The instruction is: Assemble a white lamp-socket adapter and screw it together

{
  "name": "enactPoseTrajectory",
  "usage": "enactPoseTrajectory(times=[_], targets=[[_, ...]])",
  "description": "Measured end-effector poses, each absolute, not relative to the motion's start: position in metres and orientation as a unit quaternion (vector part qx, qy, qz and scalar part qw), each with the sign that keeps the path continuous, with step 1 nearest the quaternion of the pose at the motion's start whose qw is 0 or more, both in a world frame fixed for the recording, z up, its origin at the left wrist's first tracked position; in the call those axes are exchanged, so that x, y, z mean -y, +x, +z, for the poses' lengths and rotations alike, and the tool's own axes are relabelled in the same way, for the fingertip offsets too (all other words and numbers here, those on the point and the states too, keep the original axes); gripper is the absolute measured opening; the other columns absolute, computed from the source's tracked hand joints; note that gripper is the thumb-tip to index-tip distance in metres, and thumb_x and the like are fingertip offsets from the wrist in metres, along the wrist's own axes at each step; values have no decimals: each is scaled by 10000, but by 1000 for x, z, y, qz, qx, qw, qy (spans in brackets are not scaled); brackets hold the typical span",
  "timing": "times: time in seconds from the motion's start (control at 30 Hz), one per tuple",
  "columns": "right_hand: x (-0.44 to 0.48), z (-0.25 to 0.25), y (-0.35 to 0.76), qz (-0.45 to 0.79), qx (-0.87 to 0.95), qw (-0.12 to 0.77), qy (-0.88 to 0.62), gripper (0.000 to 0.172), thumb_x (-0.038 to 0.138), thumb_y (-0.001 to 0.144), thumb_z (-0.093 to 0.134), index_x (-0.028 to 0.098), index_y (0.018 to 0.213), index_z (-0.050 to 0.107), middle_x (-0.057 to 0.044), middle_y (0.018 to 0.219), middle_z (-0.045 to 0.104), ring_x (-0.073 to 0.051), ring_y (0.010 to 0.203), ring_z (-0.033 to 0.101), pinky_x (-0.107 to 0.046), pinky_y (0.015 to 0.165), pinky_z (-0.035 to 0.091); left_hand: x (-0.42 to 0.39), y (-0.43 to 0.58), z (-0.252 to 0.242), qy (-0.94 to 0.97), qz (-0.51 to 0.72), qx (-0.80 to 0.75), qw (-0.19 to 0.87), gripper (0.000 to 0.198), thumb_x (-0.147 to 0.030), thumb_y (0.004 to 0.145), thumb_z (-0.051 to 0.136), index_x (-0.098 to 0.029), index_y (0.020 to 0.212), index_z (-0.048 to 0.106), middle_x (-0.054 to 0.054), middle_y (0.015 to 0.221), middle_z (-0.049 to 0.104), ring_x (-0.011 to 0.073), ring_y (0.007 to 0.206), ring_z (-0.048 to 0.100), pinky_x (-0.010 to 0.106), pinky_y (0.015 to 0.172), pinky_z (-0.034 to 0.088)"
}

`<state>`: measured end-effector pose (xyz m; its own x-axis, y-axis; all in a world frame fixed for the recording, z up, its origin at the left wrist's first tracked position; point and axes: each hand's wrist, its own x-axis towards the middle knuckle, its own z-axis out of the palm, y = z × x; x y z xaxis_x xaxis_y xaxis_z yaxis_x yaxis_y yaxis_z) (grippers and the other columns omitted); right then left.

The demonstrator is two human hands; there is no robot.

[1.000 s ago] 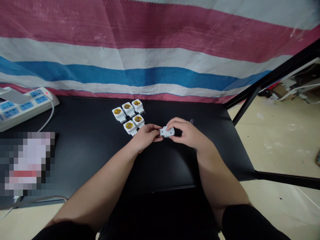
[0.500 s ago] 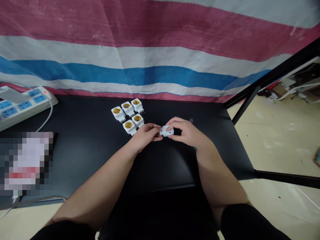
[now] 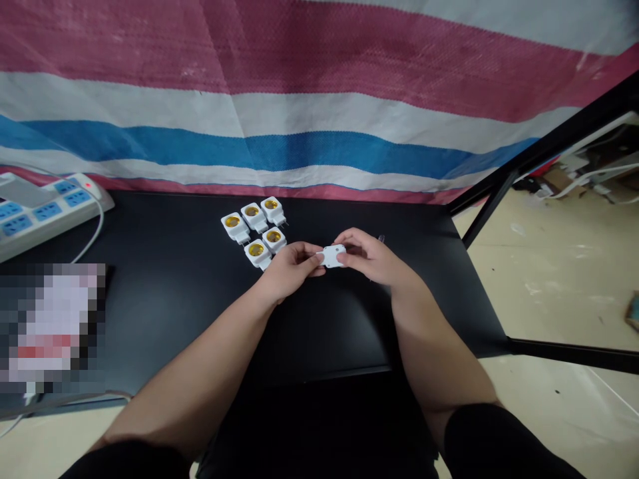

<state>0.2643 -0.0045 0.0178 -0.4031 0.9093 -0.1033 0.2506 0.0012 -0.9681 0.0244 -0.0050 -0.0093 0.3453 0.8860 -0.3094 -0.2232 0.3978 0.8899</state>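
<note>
Over the middle of the table, both my hands hold one white plug-in lamp socket (image 3: 333, 256) with its flat face up. Small dark holes show in that face. My left hand (image 3: 292, 267) pinches the narrower left end between thumb and fingers. At the right end, my right hand (image 3: 370, 258) grips it, thumb along the near edge and fingers behind. A small clear piece (image 3: 381, 239) pokes out behind my right hand; most of it is hidden, so its kind and whether I hold it cannot be told. Left of my hands stand several like lamp sockets (image 3: 256, 250) with brass-coloured threaded openings upward.
A white power strip (image 3: 88, 188) with blue outlets and a cable lies at the table's left. Nearer me is a blurred-out flat object (image 3: 60, 319) with a cable. Striped sheeting (image 3: 299, 146) hangs behind the black table (image 3: 329, 326); a black frame bar (image 3: 492, 206) borders its right.
The lamp socket in my hands has tipped so its flat face shows differently. My right fingers have shifted back, with the thumb now lower on the piece. The row of sockets stays put.
</note>
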Motion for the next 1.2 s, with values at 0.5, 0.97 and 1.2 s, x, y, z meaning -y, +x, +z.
enactPoseTrajectory(times=[0.5,0.97,1.2], targets=[[-1,16,264,587,556,331,-486,277,430,962,841,258,1152,737,-53,1068,766,-211,1000,778,-433,908,748,7,22,-6,393,413,-344,746,438,20,779,822,-113,1191,761,94,1100,841,201,1081,823,379,1061,673],[-1,14,263,580,557,334,-492,266,423,952,841,263,1140,745,-50,1040,760,-208,986,756,-408,859,746,5,23,-8,464,428,-432,644,165,-245,915,876,-126,998,798,68,890,824,158,781,785,304,809,671],[-1,14,263,578,559,337,-490,290,448,943,851,262,1138,743,-49,1042,751,-221,1015,760,-443,886,755,6,22,-5,501,439,-430,609,162,-282,909,887,-152,962,804,61,843,818,172,773,776,298,777,640]])
